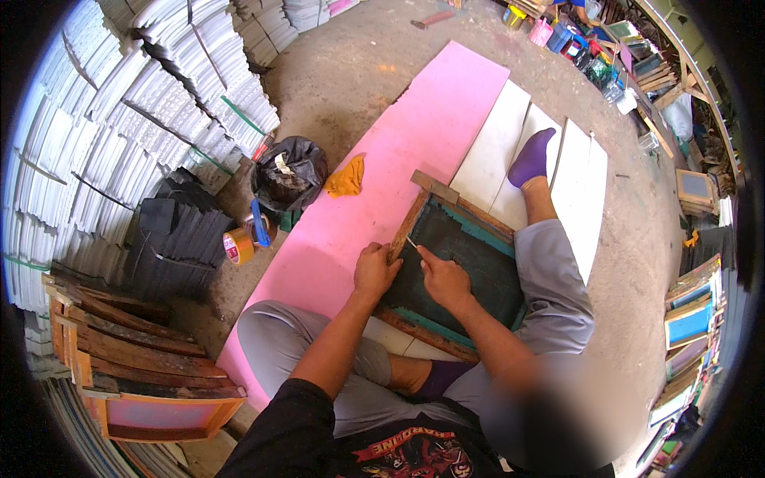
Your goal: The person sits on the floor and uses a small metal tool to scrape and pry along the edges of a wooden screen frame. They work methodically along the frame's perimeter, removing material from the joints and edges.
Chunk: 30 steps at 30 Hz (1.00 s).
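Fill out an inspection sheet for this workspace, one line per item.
Surface: pink board on a concrete floor, white panels beside it.
Job's things: wooden-framed dark mesh screen between the legs.
Clutter: yellow rag, tape rolls, black bag.
Grippers: left hand grips the frame's side; right hand holds a thin tool on the mesh.
Cables: nothing seen.
Surroundings: stacked white pieces, wooden frames.

The single head camera looks steeply down from the seated person's head, close over a wooden screen frame [454,263] on a pink board [398,151], its fisheye bending the edges.
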Motion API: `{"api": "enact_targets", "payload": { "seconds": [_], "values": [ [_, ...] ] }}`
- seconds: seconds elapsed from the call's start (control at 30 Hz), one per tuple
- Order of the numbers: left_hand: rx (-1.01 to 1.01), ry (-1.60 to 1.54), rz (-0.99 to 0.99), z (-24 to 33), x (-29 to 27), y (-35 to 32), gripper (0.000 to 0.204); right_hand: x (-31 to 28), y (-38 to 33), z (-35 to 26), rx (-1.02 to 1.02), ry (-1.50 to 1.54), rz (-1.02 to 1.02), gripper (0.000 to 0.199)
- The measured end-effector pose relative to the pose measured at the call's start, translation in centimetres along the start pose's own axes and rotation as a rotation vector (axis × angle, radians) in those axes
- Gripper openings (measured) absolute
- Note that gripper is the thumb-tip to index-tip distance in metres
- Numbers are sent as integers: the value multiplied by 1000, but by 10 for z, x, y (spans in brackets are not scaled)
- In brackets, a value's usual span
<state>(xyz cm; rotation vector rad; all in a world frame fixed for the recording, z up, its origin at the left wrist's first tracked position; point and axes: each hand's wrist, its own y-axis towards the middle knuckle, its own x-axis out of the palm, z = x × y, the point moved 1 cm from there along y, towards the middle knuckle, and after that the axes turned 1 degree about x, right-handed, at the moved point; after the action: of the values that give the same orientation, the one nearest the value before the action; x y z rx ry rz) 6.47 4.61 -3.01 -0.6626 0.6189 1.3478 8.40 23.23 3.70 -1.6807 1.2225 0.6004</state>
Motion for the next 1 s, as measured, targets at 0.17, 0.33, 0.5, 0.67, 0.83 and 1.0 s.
{"api": "enact_targets", "payload": {
  "seconds": [0.17,0.33,0.5,0.67,0.83,1.0],
  "values": [
    [50,22,29,-1,0,-1,39,-16,1,-22,-41,-142,-53,48],
    [88,43,17,-4,3,1,35,-11,5,-36,-25,-300,-93,50],
    [109,52,72,-4,7,1,32,14,19,0,-96,227,-12,53],
    [114,50,70,1,2,0,33,33,15,22,-105,158,18,49],
    [74,70,32,1,-2,0,35,28,8,15,-77,-36,-10,50],
    [108,76,36,-4,3,-1,34,22,6,14,-72,95,-38,52]
  ]
}}
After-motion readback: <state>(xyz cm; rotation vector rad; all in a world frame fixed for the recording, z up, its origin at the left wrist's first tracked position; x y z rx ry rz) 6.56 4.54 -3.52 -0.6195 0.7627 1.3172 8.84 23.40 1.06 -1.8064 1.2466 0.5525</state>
